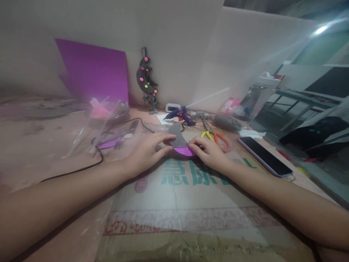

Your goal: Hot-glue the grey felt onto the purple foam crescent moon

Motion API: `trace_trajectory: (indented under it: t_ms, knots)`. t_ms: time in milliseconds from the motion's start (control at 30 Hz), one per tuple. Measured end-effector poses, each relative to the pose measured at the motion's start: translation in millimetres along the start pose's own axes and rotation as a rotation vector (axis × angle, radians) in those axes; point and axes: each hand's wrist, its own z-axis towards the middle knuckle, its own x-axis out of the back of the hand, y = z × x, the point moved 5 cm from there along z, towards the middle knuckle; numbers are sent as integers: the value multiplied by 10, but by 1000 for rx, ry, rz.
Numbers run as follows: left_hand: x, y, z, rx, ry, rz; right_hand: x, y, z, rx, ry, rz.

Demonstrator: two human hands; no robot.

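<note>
Between my hands is a crescent-shaped purple card (185, 150), its upper part covered with grey yarn (178, 135) laid in close rows. The lower curve shows bare purple. My left hand (149, 149) grips the left edge of the crescent with thumb and fingers. At the right edge, my right hand (207, 152) is closed in a pinch where the yarn meets the purple; whether a strand is between the fingertips is too small to tell. Just behind the crescent lies a blue glue gun (183, 115), and scissors (216, 139) with orange and yellow handles rest beyond my right hand.
Printed cardboard (174, 196) covers the table under my arms. A phone (265, 156) lies at right, a grey yarn skein (226, 123) behind it. A decorated dark moon ornament (147, 80) and a purple sheet (95, 72) stand against the wall. A black cord (100, 160) crosses at left.
</note>
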Motion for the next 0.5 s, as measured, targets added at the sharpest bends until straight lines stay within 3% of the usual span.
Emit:
trace_trajectory:
  t_ms: [500]
  knots:
    - [18, 37, -3, -17, 19, -7, 0, 26, -1, 1, 4, -11]
